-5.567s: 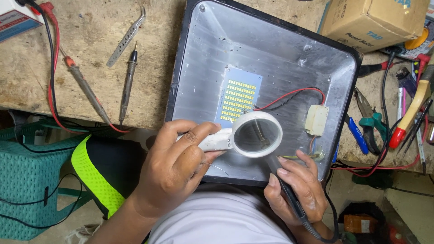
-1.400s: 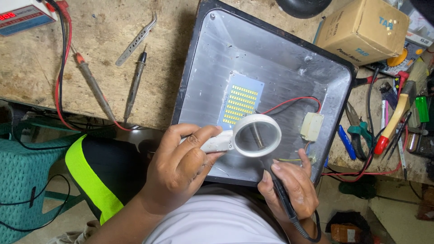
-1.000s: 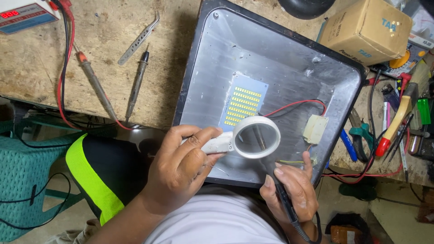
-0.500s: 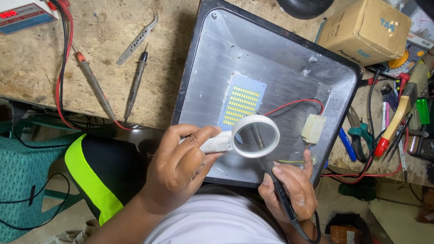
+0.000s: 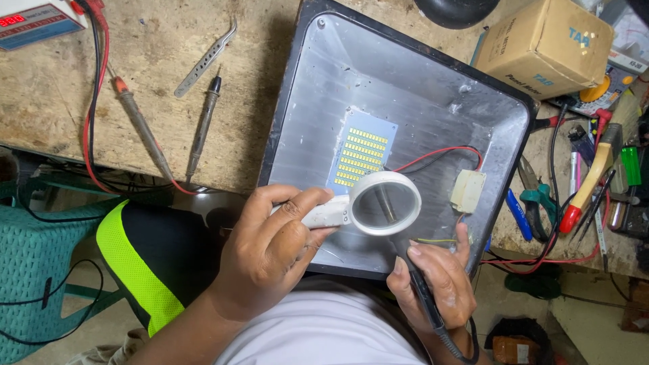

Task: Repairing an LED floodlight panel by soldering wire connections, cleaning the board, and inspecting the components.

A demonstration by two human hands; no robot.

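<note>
Head view, workbench seen from above.

Left hand (image 5: 270, 253): fingers closed around the white handle of a round magnifying glass (image 5: 384, 203), held over the near part of the lamp housing.

Right hand (image 5: 436, 277): gripping a black pen-shaped tool (image 5: 424, 301), pencil fashion, tip hidden behind the lens.

Lamp housing (image 5: 318, 128): grey metal tray with black rim, centre of bench. Inside: LED panel (image 5: 359, 157), just beyond the lens; white connector block (image 5: 468, 190) to its right, red wire attached.

Left: two probes (image 5: 203, 125), tweezers (image 5: 206, 57). Far right: cardboard box (image 5: 544, 47), assorted hand tools (image 5: 585, 192).
</note>
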